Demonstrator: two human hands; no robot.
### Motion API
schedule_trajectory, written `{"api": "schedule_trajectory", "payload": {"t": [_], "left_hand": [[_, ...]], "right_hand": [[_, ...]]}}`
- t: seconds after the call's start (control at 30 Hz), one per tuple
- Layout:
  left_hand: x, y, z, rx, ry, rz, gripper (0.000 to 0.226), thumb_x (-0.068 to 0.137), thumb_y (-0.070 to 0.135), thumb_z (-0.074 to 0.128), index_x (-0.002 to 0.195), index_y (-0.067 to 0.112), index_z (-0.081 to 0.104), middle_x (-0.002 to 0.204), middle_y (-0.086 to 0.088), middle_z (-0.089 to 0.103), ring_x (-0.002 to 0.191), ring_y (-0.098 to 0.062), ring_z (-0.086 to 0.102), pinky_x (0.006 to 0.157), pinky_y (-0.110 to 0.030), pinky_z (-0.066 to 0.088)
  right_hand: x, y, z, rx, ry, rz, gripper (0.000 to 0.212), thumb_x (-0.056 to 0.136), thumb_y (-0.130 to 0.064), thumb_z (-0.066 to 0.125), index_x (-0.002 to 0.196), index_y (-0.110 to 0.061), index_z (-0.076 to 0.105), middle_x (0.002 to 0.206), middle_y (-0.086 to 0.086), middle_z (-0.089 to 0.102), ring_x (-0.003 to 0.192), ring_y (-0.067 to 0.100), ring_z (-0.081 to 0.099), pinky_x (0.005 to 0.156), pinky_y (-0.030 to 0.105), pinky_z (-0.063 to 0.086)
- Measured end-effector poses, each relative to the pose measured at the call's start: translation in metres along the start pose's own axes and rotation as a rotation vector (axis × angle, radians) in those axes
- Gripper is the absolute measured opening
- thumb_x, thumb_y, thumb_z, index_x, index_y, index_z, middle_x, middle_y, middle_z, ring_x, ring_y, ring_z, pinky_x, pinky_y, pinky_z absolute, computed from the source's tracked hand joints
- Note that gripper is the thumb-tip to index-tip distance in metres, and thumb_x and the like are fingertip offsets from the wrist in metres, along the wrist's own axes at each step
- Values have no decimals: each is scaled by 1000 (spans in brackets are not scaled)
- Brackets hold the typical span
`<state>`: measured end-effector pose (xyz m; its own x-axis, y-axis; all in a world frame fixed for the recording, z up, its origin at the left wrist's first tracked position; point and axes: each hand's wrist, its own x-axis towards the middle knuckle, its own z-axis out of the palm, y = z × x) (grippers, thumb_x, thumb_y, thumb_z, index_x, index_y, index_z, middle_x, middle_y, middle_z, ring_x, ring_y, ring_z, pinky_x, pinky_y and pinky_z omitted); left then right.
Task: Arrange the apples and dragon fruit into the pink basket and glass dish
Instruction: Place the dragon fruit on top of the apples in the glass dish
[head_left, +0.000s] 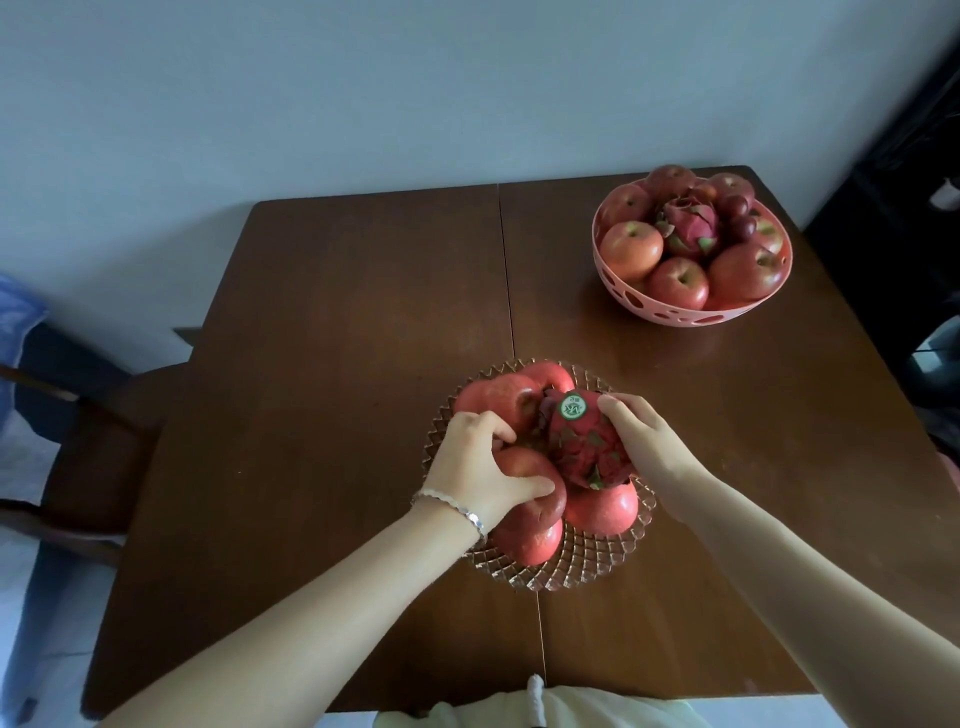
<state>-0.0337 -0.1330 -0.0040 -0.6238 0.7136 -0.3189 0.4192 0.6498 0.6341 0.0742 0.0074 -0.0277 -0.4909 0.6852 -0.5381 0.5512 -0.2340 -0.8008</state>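
A dark wooden counter (332, 322) stands against a pale wall, with a seam running down its middle and a chair (78, 415) pushed up at its left side. At the far right corner sits the pink basket (670, 312), heaped with red apples (631, 249) around a dragon fruit (688, 226) and some dark grapes (740, 215); it stands well apart from both hands. Near the front edge, on the seam, rests the glass dish (602, 564), its faceted rim showing around a ring of apples that crowd the second dragon fruit (582, 441) piled on top, a green sticker (571, 409) on its upper end. The left hand (475, 462), a thin bracelet (457, 506) on its wrist, reaches in from the lower left, fingers curled and closed over the near apple (524, 462) on the dish's left side. The right hand (641, 441) comes in from the lower right, fingers half spread and pressed against the right flank of that dragon fruit, cupping rather than enclosing it. Both forearms stretch forward bare, angled inward toward the dish.
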Motion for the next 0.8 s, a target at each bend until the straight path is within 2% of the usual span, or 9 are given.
{"api": "schedule_trajectory", "payload": {"t": [0.1,0.17,0.27,0.37,0.47,0.57,0.63,0.7,0.8], "left_hand": [[-14,-4,15,235,7,76,76,59,57,76,119,21,47,123,2,40,111,-16,46,95,-26,44],[-19,-9,23,396,-4,120,86,56,63,72,124,22,38,123,1,38,116,-20,41,101,-32,42],[-15,-12,22,320,11,173,74,60,53,72,118,21,39,114,3,45,110,-20,47,98,-32,43],[-10,-9,11,255,-98,212,68,63,39,76,117,19,40,115,3,49,107,-19,51,97,-32,44],[-3,-11,1,239,-171,245,74,63,33,79,126,23,41,130,3,34,111,-19,53,97,-27,46],[1,-19,0,236,-176,299,76,65,30,78,132,26,43,131,3,25,112,-19,52,95,-17,43],[0,-24,1,249,-179,364,73,66,28,76,132,24,44,130,3,31,113,-19,52,100,-25,45],[-5,-27,5,317,-139,469,70,64,27,76,127,20,47,128,0,44,112,-22,55,100,-38,47],[-9,-32,17,354,7,578,69,49,23,80,113,16,54,113,-8,63,104,-31,64,83,-52,54]], "right_hand": [[1,1,0,1,2,-3,37,92,-41,47,124,-22,50,117,9,55,105,25,57,83,33,50],[1,2,1,-15,-3,-9,38,92,-42,47,125,-22,48,117,8,55,107,26,57,86,35,50],[1,3,0,-19,-2,-19,38,92,-41,48,125,-23,48,118,8,55,108,26,56,87,35,49],[1,3,-1,4,-1,-14,38,92,-41,48,125,-23,50,119,8,55,107,26,57,88,36,50],[2,4,-1,6,7,-16,37,92,-42,47,124,-24,51,118,8,56,106,25,57,89,36,50],[2,4,-1,9,5,-17,35,92,-42,47,122,-25,52,118,7,56,106,25,57,89,36,50],[2,4,-1,8,2,-22,34,92,-42,47,121,-25,52,117,7,56,106,25,57,87,35,49],[2,4,-1,10,4,-30,35,93,-41,47,123,-24,52,116,7,56,105,24,56,84,33,48],[2,4,-1,6,-1,-32,36,93,-41,47,123,-23,52,116,7,55,105,25,57,84,33,49]]}}
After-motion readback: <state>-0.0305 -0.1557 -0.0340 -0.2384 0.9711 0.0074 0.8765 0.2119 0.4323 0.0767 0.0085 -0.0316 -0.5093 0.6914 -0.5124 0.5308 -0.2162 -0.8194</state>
